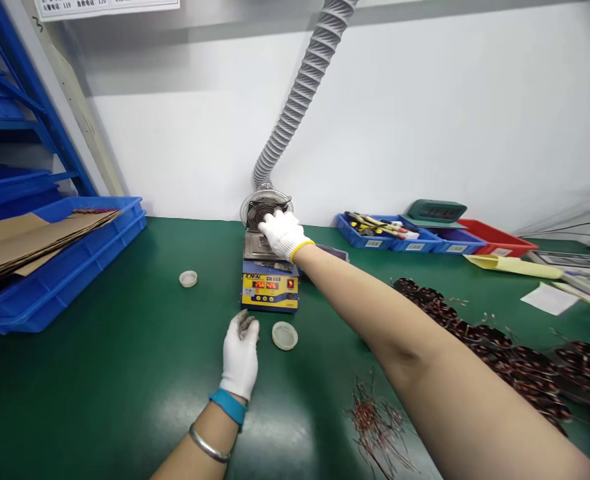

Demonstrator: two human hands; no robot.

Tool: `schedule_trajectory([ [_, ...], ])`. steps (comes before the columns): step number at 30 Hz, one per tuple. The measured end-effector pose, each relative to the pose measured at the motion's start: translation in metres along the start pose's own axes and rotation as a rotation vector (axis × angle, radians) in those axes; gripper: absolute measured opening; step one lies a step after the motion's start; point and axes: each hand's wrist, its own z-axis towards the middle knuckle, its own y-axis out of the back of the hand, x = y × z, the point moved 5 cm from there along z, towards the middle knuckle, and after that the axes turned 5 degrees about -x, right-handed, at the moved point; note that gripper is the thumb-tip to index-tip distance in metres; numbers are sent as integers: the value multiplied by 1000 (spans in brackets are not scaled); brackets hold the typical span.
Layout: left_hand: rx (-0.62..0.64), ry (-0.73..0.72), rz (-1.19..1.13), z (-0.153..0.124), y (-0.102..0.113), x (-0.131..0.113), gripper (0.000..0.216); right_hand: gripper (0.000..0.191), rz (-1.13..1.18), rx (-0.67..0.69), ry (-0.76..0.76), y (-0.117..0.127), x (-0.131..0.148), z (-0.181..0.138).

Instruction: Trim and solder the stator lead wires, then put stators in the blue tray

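Nearest lies a loose tangle of thin copper-coloured wires [369,420]; dark round coils with coppery windings [475,340] spread to the right, probably for easy reach. The white-gloved left hand [240,357] rests on the green tabletop [125,387], its grey-tipped fingers curled narrowly; whether they grip anything, I cannot tell. A shallow, round whitish dish [285,336] sits just beside it. Beyond stands a blue-and-yellow box with red digits [269,293]. Over its top, the white-gloved, yellow-cuffed right hand [282,235] bends its fingers, their grip hidden. A grey corrugated duct [302,93] opens behind, presumably to draw fumes.
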Motion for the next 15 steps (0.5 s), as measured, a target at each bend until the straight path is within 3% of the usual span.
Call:
schedule_trajectory([
  [3, 4, 4, 12, 0, -2, 2, 38, 32, 46, 6, -91, 1, -13, 1],
  [8, 15, 10, 24, -2, -4, 2, 36, 43, 188, 4, -382, 6, -42, 10],
  [15, 16, 7, 29, -2, -5, 0, 35, 42, 416, -21, -546, -13, -31, 9],
])
